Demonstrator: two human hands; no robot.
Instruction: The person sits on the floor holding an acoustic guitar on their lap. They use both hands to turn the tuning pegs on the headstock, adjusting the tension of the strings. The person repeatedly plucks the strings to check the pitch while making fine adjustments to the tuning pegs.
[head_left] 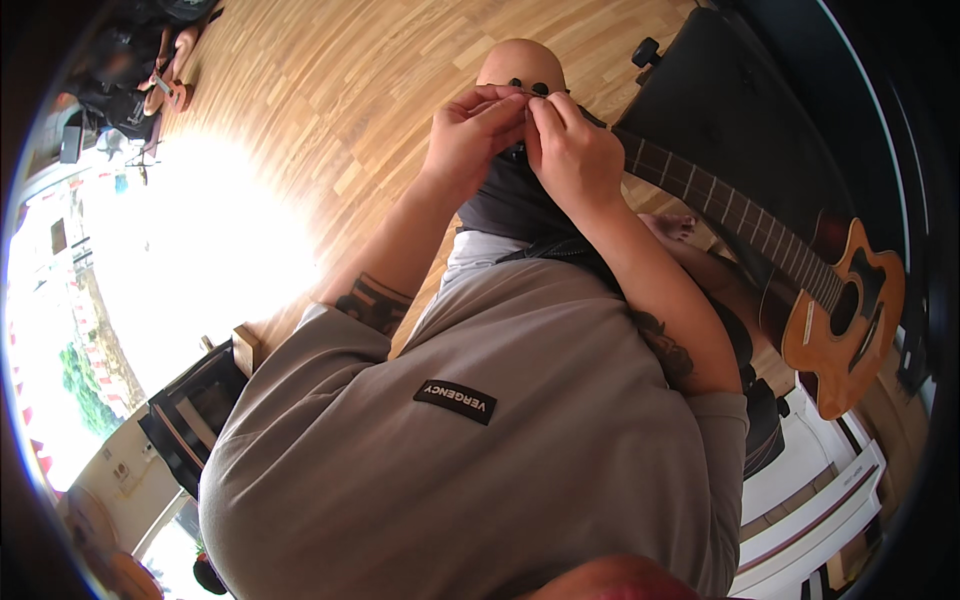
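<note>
An acoustic guitar [870, 330] lies across to the right, its pale wooden body low at the right and its dark fretted neck [720, 195] running up to my knee. Its headstock is mostly covered by my hands, but dark tuning pegs [540, 89] show just beyond my fingers. My left hand [475, 135] and my right hand [580, 145] meet fingertip to fingertip over the headstock. Both are closed in a pinch, with thumbs against index fingers. Whatever lies between the fingertips is too small or hidden to make out.
My bare knee [520, 62] is just past the hands, above the wooden floor [350, 90]. A large dark case-like object [740, 110] stands at the right. Another person [125, 85] sits far left with a small guitar [178, 95]. Bright window glare lies left.
</note>
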